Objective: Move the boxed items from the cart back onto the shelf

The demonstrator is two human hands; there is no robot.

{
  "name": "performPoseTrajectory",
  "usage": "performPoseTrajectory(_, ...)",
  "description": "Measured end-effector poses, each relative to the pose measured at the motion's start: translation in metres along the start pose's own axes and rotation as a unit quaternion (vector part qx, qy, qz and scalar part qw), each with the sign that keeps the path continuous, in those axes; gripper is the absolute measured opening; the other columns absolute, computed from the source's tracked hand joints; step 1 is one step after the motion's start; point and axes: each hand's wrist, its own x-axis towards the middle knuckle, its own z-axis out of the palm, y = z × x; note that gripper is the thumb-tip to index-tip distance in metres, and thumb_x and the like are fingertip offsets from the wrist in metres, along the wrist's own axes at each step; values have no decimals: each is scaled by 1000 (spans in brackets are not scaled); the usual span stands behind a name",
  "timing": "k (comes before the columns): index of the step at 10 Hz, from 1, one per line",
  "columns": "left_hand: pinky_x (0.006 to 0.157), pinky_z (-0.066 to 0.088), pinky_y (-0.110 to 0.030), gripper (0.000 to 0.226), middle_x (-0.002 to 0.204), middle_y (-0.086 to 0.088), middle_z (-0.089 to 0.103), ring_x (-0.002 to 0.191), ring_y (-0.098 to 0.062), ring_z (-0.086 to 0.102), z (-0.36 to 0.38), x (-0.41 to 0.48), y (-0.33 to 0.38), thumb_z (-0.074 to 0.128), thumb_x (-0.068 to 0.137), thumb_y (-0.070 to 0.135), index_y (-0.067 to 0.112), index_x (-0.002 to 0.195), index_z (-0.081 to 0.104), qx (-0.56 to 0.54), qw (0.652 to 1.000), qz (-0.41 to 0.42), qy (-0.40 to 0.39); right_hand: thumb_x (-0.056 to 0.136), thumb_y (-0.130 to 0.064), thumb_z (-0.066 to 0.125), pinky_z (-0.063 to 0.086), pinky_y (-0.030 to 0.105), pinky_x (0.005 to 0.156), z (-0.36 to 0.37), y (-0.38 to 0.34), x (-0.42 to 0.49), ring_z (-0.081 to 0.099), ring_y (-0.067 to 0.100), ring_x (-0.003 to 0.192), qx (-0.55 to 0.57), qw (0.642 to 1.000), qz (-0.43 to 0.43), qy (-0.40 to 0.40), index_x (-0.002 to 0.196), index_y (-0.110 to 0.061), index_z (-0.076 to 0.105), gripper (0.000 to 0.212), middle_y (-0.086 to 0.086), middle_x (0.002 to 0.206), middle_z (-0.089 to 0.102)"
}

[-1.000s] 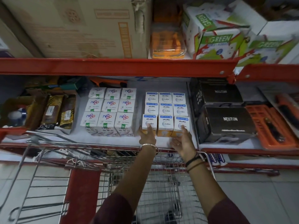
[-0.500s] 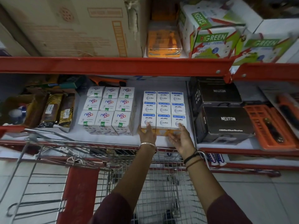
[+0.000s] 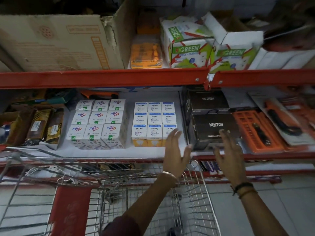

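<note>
The wire cart [image 3: 153,201] stands against the shelf [image 3: 102,153], and no boxes can be made out in its basket. On the white shelf board sit two blocks of small boxed items: the white-and-blue Garnet boxes [image 3: 154,120] in a three-by-three grid, and to their left a like grid of white boxes with a green QC mark [image 3: 98,120]. Both hands are spread flat and grip nothing. The left hand [image 3: 175,154] hangs just in front of the right end of the Garnet front row; the right hand [image 3: 227,154] hovers before the black Neuton box [image 3: 215,126], another black box [image 3: 207,99] lying behind it. Right of these lie orange tool packs [image 3: 255,132]; far left, brown packets [image 3: 40,125]. Above the red shelf beam [image 3: 102,78] stand a large carton [image 3: 56,43] and Green boxes [image 3: 187,46].
</note>
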Motion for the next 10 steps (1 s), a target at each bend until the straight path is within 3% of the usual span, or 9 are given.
performPoseTrajectory(1,115,21,-41,61,154,-12,22,142,-27,18,31,27,14,50,89,35,16,141,23,168,974,112,-98,84,-26,66,28,54,113,-3,38,18,11,27,146,-104,993,-45,-32,148,-16,19,80,10,159,16)
performPoseTrajectory(2,111,31,-52,74,154,-14,23,141,-34,22,61,48,6,61,82,35,17,142,22,324,920,169,-141,78,-26,72,21,53,115,-1,50,31,6,28,146,-175,979,-74,-71,149,-19,12,94,11,159,10)
performPoseTrajectory(4,105,40,-47,83,152,-9,31,138,-31,32,75,62,-15,67,74,23,25,142,21,437,871,169,-144,73,-20,76,18,54,116,10,55,49,15,32,145,-198,975,-85,-57,147,-18,20,93,10,157,15)
performPoseTrajectory(5,105,41,-46,83,152,-8,31,138,-30,32,76,69,-14,67,74,24,26,142,21,446,868,174,-136,74,-21,75,19,54,117,14,57,56,15,31,145,-195,976,-82,-56,147,-19,19,92,10,158,17)
performPoseTrajectory(7,99,48,-45,96,150,-6,36,136,-29,36,79,72,-18,78,64,17,28,141,22,458,864,143,-155,74,-26,74,5,47,117,20,62,59,9,26,146,-192,977,-72,-61,147,-23,14,95,4,158,11)
performPoseTrajectory(8,101,46,-48,86,151,-6,34,137,-29,34,76,71,-10,73,70,25,28,141,25,439,874,131,-164,75,-23,74,5,48,116,18,57,59,10,27,146,-190,977,-79,-52,147,-23,16,93,5,157,14)
performPoseTrajectory(9,111,30,-56,74,156,-6,21,143,-32,18,63,72,-3,62,81,33,28,142,20,377,896,147,-183,85,-24,66,1,50,117,16,59,56,11,25,146,-165,982,-87,-27,147,-22,16,79,6,158,15)
performPoseTrajectory(10,114,21,-54,63,156,-5,21,144,-30,15,32,71,18,47,87,39,27,142,19,334,918,168,-132,93,-28,55,1,49,118,6,57,26,19,19,144,-87,994,-64,22,145,-22,25,60,3,156,22)
